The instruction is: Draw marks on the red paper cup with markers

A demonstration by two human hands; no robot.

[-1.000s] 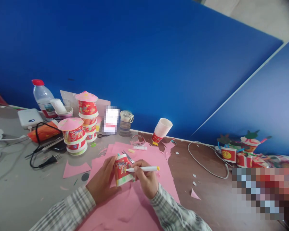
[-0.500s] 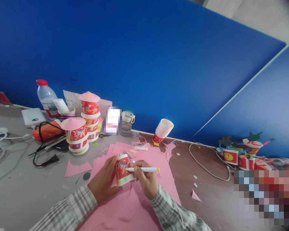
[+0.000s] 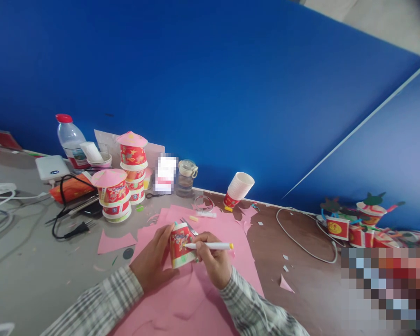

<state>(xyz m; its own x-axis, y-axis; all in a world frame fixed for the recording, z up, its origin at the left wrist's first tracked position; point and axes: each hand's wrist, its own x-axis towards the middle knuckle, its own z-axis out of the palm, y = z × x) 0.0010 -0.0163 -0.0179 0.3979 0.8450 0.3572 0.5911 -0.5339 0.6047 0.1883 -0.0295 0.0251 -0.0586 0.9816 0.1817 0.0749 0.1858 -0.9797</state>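
My left hand [image 3: 156,261] is closed around the left side of a red patterned paper cup [image 3: 180,247], which is held tilted above pink paper sheets [image 3: 196,308]. In my right hand [image 3: 213,263] is a white marker pen [image 3: 215,246] with a yellow end, and its tip touches or nearly touches the cup's printed side. Some of my right fingers are hidden behind the pen and cup. Scissors [image 3: 190,227] lie partly hidden just behind the cup. A white pen cap or glue tube [image 3: 206,214] rests on the pink paper beyond them.
Towers of red cups with pink cone roofs [image 3: 108,193] stand at the left, near a red-capped bottle [image 3: 72,142] and a black plug [image 3: 79,229]. A glass jar [image 3: 186,177] and stacked paper cups [image 3: 238,189] stand by the blue partition [image 3: 210,93]. A white cable [image 3: 283,238] lies right.
The view has shifted slightly, so the background sits a little further right. Both hands keep their hold on the cup and marker, with the pen tip still at the cup's side.
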